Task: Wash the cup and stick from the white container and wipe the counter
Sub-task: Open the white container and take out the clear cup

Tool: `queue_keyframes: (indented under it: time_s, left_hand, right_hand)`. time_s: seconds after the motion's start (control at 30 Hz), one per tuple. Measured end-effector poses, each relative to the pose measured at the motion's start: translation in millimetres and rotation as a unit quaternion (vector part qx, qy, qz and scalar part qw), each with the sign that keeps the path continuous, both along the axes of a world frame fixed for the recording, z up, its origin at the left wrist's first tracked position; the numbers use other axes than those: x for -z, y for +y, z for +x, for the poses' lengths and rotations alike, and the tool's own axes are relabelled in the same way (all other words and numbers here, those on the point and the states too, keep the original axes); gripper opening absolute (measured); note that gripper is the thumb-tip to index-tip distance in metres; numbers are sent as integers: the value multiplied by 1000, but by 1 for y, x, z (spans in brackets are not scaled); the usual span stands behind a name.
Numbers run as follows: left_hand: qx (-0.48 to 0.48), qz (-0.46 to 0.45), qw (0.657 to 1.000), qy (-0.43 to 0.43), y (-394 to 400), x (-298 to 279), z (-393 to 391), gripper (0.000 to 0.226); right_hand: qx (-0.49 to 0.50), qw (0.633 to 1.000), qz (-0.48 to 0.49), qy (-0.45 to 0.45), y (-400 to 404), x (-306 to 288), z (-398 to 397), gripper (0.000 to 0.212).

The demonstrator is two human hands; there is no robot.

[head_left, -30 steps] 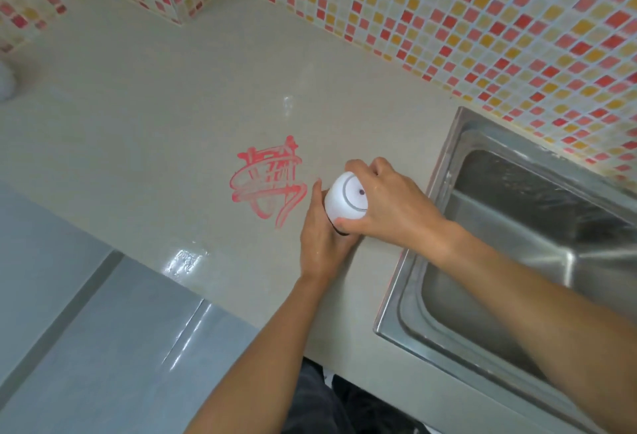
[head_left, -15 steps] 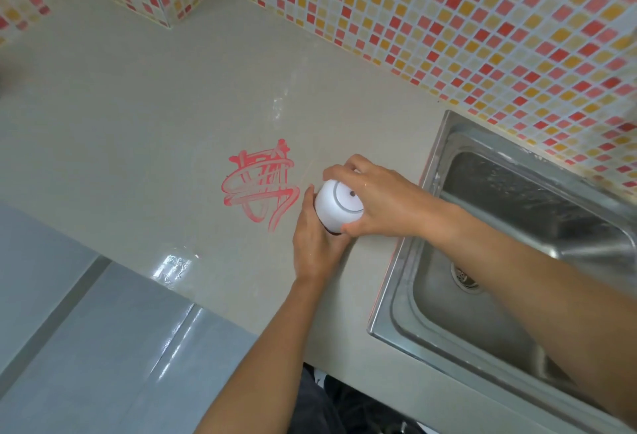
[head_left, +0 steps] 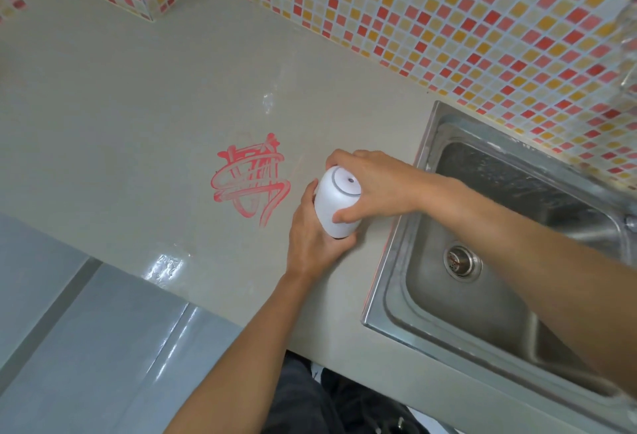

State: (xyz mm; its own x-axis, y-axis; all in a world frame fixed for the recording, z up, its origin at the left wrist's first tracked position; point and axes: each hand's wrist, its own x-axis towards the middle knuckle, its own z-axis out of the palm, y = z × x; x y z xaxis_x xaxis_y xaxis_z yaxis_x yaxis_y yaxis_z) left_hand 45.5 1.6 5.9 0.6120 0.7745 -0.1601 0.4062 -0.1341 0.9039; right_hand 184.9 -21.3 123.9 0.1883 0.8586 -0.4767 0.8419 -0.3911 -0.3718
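A white container [head_left: 333,199] with a domed lid and a small hole in its top stands on the beige counter [head_left: 138,130], just left of the sink. My left hand [head_left: 312,237] wraps its lower body from the near side. My right hand [head_left: 375,185] grips the lid from the right and above. A red scribbled stain [head_left: 250,180] marks the counter a little to the left of the container. The cup and stick are not visible; the container's inside is hidden.
A steel sink [head_left: 400,282] with a round drain [head_left: 462,261] sits to the right, its rim close to my hands. Mosaic tiled walls [head_left: 413,13] close off the back. A grey floor [head_left: 86,347] lies below the counter's front edge.
Both hands stay on the white container at the same spot. The lid looks slightly turned and tilted, and my right fingers have shifted around it. The camera view has drifted a little.
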Motion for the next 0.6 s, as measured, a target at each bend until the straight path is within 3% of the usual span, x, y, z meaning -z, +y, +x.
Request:
queue_keyframes:
  time_s: [0.43,0.6]
  left_hand:
    - [7,-42,999,-9,1,-3,-6,106]
    - [4,-37,999,-28,2,0,-7,106]
  right_hand:
    - [-194,979,-63,-24,20,-26,8,72]
    - [-209,976,-38,-49,19,-42,9,71]
